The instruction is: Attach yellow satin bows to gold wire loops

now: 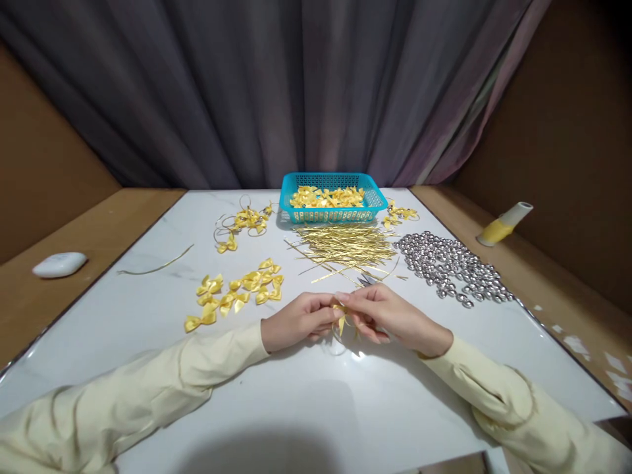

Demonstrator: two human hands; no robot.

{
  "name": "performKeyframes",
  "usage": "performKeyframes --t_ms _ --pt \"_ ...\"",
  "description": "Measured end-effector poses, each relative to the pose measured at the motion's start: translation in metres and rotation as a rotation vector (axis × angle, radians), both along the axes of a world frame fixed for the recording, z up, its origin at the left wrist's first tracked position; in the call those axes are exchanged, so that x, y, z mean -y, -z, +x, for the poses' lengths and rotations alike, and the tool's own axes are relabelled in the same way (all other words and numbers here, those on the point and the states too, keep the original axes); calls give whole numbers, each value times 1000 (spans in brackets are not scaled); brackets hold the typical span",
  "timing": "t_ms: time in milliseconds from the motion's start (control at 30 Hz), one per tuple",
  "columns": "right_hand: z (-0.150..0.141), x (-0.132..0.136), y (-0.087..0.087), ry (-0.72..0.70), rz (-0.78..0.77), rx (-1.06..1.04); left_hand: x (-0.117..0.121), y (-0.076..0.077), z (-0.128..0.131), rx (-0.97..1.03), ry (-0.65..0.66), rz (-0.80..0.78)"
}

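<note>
Between my two hands, low over the white table, is a yellow ribbon bow (342,321) with a thin looped cord hanging below it. My left hand (309,316) pinches the bow from the left, its thumb on the ribbon. My right hand (382,313) is closed at the bow's top and right side, thumb and forefinger pressed together; the fingers partly hide what they grip. Just beyond my right hand lie the blades of scissors (366,280), their handles out of sight. A pile of gold twist ties (345,247) lies behind them.
Loose yellow bows (251,282) lie on the left, with bows on looped cords (247,220) farther back. A blue basket (284,201) of bows stands at the rear. Silver rings (449,266) spread on the right. A white mouse-like object (60,264) sits far left.
</note>
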State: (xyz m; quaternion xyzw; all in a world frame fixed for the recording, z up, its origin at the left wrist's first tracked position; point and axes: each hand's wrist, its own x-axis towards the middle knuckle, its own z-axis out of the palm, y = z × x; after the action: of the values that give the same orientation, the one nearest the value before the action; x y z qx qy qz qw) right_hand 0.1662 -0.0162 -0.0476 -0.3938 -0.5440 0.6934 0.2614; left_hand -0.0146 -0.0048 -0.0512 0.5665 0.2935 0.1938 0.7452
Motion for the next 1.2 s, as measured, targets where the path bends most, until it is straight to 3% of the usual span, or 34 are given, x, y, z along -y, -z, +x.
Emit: performKeyframes --t_ms 267,467,667,933,1200 --pt "-4 2 -5 36 -26 -43 -1 0 -1 22 -11 -89" --pt "6 -3 -9 177 36 -75 3 2 0 -50 71 22" --pt "8 -4 -11 170 38 -44 3 5 0 -77 89 15" --pt "3 -1 -15 236 192 -17 2 8 -1 -97 124 29" --pt "14 -6 -20 419 351 -15 5 4 1 -141 185 25"
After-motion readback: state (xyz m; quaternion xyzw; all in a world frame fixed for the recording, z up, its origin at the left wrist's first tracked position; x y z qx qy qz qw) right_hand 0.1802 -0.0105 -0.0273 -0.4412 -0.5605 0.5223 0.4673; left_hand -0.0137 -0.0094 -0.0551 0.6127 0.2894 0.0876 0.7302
